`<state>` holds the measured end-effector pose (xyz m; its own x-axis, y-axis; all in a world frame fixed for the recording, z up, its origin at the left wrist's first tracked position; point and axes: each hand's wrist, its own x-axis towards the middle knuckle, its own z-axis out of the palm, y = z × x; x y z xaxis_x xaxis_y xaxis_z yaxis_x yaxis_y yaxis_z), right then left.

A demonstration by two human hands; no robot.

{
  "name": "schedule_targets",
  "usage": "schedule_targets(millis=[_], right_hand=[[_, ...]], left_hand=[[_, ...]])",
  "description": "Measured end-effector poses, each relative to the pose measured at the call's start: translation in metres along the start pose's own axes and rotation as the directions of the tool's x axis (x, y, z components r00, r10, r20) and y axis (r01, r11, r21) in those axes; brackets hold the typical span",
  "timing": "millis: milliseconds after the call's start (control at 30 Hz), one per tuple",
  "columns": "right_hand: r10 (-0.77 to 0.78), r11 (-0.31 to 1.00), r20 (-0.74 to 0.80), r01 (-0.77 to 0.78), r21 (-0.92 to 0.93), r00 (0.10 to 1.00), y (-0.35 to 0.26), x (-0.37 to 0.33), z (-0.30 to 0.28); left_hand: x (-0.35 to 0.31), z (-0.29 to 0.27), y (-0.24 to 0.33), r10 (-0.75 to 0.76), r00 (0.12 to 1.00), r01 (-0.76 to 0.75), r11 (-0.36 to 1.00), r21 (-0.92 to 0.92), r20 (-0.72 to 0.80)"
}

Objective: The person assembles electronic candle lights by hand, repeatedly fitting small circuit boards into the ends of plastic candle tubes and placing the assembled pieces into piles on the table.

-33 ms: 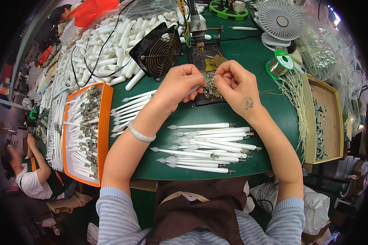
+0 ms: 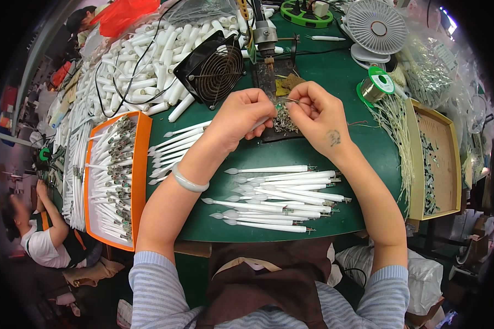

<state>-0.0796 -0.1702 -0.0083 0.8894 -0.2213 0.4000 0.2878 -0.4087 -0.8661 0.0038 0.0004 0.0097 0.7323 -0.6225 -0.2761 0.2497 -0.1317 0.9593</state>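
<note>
My left hand (image 2: 246, 118) is closed, with part of a slim white candle-shaped light stick (image 2: 261, 122) showing between its fingers. My right hand (image 2: 316, 112) pinches a thin wire (image 2: 294, 101) close to the left fingertips. A small green tip (image 2: 280, 105) shows between the two hands. Under them lies a heap of small metallic scraps (image 2: 284, 122) on a dark plate below a soldering stand (image 2: 265, 38). Nearer me, several white light sticks (image 2: 280, 192) with flame-shaped tips lie in a pile, wires at their right ends. More light sticks (image 2: 178, 143) lie by my left forearm.
An orange box (image 2: 142, 181) of sticks stands left. Behind it are heaped white tubes (image 2: 142, 60) and a black fan (image 2: 211, 68). At right are a solder spool (image 2: 376, 86), a white fan (image 2: 376, 27), wires (image 2: 395, 137) and a box of circuit boards (image 2: 450, 164). A co-worker (image 2: 46, 236) sits far left.
My left hand has shifted very slightly toward me. The right hand keeps its pinch on the wire, and the things on the table lie as before.
</note>
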Motion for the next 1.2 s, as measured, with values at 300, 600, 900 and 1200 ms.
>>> schedule_targets(millis=[300, 600, 900, 1200], right_hand=[[0.065, 0.998, 0.138, -0.063, -0.014, 0.988, 0.003, 0.000, -0.002], [0.134, 0.991, 0.088, -0.134, -0.007, 0.987, 0.003, -0.001, 0.002], [0.035, 0.999, 0.028, -0.034, -0.023, 0.999, -0.002, -0.002, 0.005], [-0.057, 0.996, 0.019, 0.058, -0.066, 0.998, -0.002, -0.002, 0.007]], left_hand=[[0.000, -0.003, -0.003, -0.038, 0.998, 0.040, 0.998, -0.045, 0.051], [-0.001, 0.006, -0.004, 0.005, 1.000, -0.004, 0.998, 0.056, -0.014], [0.002, 0.004, -0.004, 0.036, 0.996, -0.032, 0.999, 0.042, -0.086], [0.004, 0.005, -0.003, 0.028, 0.996, -0.028, 1.000, 0.003, -0.088]])
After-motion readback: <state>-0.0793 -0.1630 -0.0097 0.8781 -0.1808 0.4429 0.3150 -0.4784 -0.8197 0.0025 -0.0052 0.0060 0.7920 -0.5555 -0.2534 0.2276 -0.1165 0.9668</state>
